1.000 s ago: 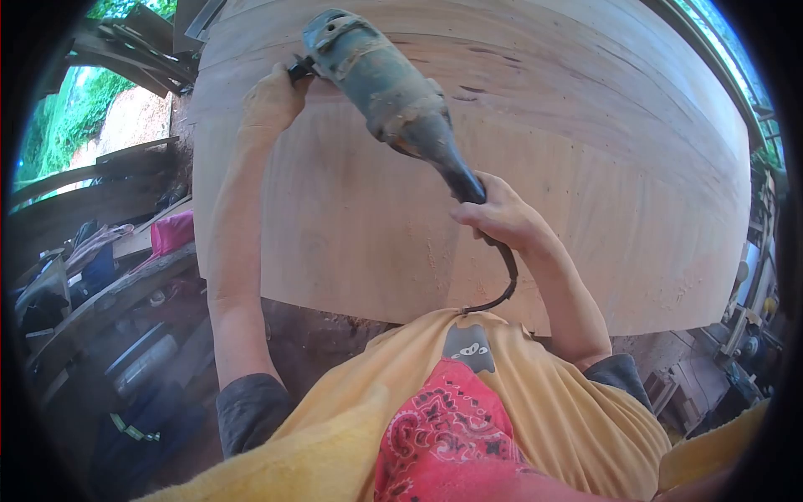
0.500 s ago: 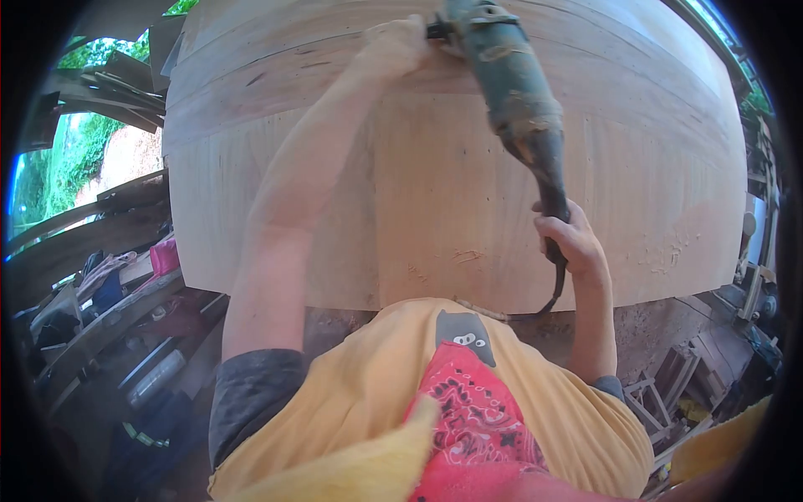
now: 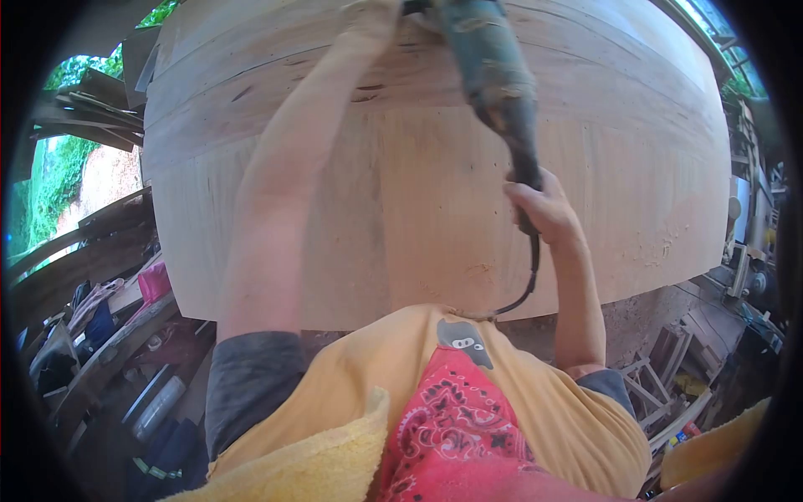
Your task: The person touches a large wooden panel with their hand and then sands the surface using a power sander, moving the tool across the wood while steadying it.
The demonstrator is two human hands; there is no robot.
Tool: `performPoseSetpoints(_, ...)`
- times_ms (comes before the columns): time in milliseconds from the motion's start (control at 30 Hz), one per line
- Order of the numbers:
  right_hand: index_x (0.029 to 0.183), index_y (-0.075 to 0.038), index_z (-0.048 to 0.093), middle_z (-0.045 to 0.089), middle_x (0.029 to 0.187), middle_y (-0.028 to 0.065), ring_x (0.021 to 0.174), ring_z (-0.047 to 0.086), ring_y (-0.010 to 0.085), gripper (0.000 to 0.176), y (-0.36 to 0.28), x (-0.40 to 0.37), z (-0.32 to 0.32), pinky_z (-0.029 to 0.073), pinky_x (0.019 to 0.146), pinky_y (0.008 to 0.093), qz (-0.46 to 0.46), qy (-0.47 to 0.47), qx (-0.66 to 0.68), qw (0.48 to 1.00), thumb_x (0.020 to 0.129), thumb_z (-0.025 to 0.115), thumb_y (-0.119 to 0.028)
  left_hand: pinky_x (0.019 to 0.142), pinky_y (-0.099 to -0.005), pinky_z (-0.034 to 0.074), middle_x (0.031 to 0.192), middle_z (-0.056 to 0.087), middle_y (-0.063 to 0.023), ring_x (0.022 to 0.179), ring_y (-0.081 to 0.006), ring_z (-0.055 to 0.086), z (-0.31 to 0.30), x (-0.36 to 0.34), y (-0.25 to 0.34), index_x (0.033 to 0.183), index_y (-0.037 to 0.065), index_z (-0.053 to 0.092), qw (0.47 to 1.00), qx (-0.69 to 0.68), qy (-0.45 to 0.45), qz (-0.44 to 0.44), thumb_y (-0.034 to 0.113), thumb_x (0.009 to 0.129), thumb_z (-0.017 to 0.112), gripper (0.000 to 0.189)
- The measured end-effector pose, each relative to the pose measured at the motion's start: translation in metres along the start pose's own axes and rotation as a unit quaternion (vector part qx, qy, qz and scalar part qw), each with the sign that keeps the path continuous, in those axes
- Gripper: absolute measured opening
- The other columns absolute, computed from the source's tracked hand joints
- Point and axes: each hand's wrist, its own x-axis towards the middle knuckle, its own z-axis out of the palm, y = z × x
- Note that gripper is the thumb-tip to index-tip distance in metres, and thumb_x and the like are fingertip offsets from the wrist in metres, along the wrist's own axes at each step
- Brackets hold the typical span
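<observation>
I hold a dusty blue-green angle grinder [image 3: 489, 71] against a big curved wall of pale wooden planks [image 3: 636, 159]. My left hand [image 3: 372, 17] is at the top edge of the picture, closed on the grinder's side handle near its head. My right hand [image 3: 542, 205] grips the thin black rear end of the tool. A black power cord [image 3: 527, 280] hangs from there and loops down toward my yellow shirt [image 3: 519, 393].
A cluttered bench [image 3: 100, 335] with cloths, bottles and tools runs along the left, with dark planks [image 3: 75, 243] above it. Wooden frames and scrap [image 3: 669, 385] lie at the lower right. A red bandana [image 3: 452, 418] hangs at my chest.
The grinder has travelled right and upward across the planks, its head now reaching the picture's top edge. Both hands followed it, the right hand rising a little.
</observation>
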Motion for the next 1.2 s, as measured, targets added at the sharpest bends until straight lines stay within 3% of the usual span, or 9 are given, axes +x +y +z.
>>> performPoseSetpoints(100, 0.109, -0.002, 0.060, 0.056, 0.076, 0.0014, 0.057, 0.057, 0.0116, 0.039, -0.020, 0.017, 0.047, 0.048, 0.051, 0.0283, 0.004, -0.075, -0.025, 0.997, 0.081, 0.075, -0.024, 0.081, -0.0516, 0.057, 0.099, 0.076, -0.0205, 0.095, -0.0390, 0.074, -0.011, -0.037, -0.076, 0.109, 0.006, 0.064, 0.991, 0.021, -0.094, -0.095, 0.027, 0.095, 0.065, 0.025)
performPoseSetpoints(167, 0.109, -0.002, 0.060, 0.055, 0.077, 0.0013, 0.058, 0.056, 0.0114, 0.040, -0.039, 0.021, 0.071, 0.047, 0.051, 0.0284, 0.016, -0.105, -0.053, 0.993, 0.080, 0.074, -0.025, 0.075, -0.0530, 0.056, 0.093, 0.076, -0.0188, 0.089, -0.0419, 0.073, -0.017, -0.062, -0.116, 0.110, 0.009, 0.064, 0.986, 0.064, -0.082, -0.131, 0.037, 0.096, 0.068, 0.032)
performPoseSetpoints(300, 0.110, -0.001, 0.060, 0.054, 0.077, 0.0011, 0.059, 0.055, 0.0109, 0.043, -0.057, 0.017, 0.075, 0.046, 0.052, 0.0287, 0.044, -0.118, -0.078, 0.989, 0.079, 0.073, -0.028, 0.074, -0.0525, 0.056, 0.090, 0.075, -0.0194, 0.088, -0.0409, 0.073, -0.035, -0.076, -0.117, 0.108, 0.009, 0.063, 0.986, 0.065, -0.065, -0.138, 0.036, 0.097, 0.067, 0.029)
performPoseSetpoints(533, 0.116, 0.002, 0.060, 0.058, 0.077, 0.0024, 0.059, 0.058, 0.0120, 0.043, -0.015, -0.006, -0.011, 0.046, 0.052, 0.0288, 0.062, -0.016, -0.024, 0.998, 0.081, 0.073, -0.020, 0.066, -0.0544, 0.056, 0.084, 0.073, -0.0231, 0.078, -0.0408, 0.074, 0.013, -0.006, -0.004, 0.104, 0.005, 0.062, 0.999, 0.001, -0.046, -0.023, 0.031, 0.097, 0.065, 0.028)
performPoseSetpoints(600, 0.116, 0.003, 0.060, 0.059, 0.075, 0.0027, 0.058, 0.059, 0.0128, 0.041, -0.004, -0.016, -0.040, 0.047, 0.052, 0.0289, 0.071, 0.031, -0.004, 0.997, 0.082, 0.073, -0.016, 0.066, -0.0491, 0.058, 0.079, 0.074, -0.0160, 0.079, -0.0365, 0.075, 0.025, 0.025, 0.054, 0.093, 0.008, 0.063, 0.999, -0.009, -0.033, -0.026, 0.015, 0.091, 0.058, 0.009)
performPoseSetpoints(733, 0.117, 0.005, 0.060, 0.060, 0.078, 0.0041, 0.059, 0.060, 0.0143, 0.042, 0.019, -0.031, -0.095, 0.048, 0.054, 0.0312, 0.078, 0.078, 0.017, 0.994, 0.082, 0.071, -0.016, 0.066, -0.0468, 0.058, 0.081, 0.074, -0.0158, 0.079, -0.0343, 0.076, 0.044, 0.065, 0.134, 0.093, 0.009, 0.065, 0.991, -0.088, 0.005, 0.098, 0.017, 0.093, 0.058, 0.010)
performPoseSetpoints(833, 0.117, 0.004, 0.060, 0.060, 0.077, 0.0039, 0.058, 0.060, 0.0145, 0.041, 0.029, -0.030, -0.115, 0.048, 0.055, 0.0313, 0.062, 0.093, 0.027, 0.993, 0.082, 0.071, -0.016, 0.067, -0.0458, 0.059, 0.081, 0.075, -0.0153, 0.079, -0.0335, 0.076, 0.061, 0.084, 0.163, 0.093, 0.010, 0.065, 0.993, -0.089, -0.006, 0.077, 0.018, 0.093, 0.059, 0.010)
performPoseSetpoints(1067, 0.116, 0.003, 0.060, 0.059, 0.078, 0.0024, 0.060, 0.059, 0.0122, 0.042, 0.013, -0.022, -0.077, 0.049, 0.056, 0.0301, 0.072, 0.006, 0.010, 0.997, 0.082, 0.072, -0.018, 0.071, -0.0530, 0.058, 0.090, 0.075, -0.0191, 0.086, -0.0398, 0.074, 0.037, 0.041, 0.092, 0.103, 0.007, 0.062, 0.998, -0.007, -0.055, 0.040, 0.019, 0.094, 0.062, 0.015)
performPoseSetpoints(1200, 0.117, 0.003, 0.059, 0.059, 0.079, 0.0040, 0.066, 0.059, 0.0140, 0.044, -0.006, -0.004, -0.055, 0.050, 0.060, 0.0317, 0.033, -0.099, -0.021, 0.994, 0.081, 0.072, -0.020, 0.076, -0.0548, 0.055, 0.092, 0.074, -0.0214, 0.092, -0.0442, 0.071, 0.005, -0.004, 0.027, 0.109, 0.011, 0.064, 0.993, 0.041, -0.082, -0.068, 0.032, 0.095, 0.069, 0.025)
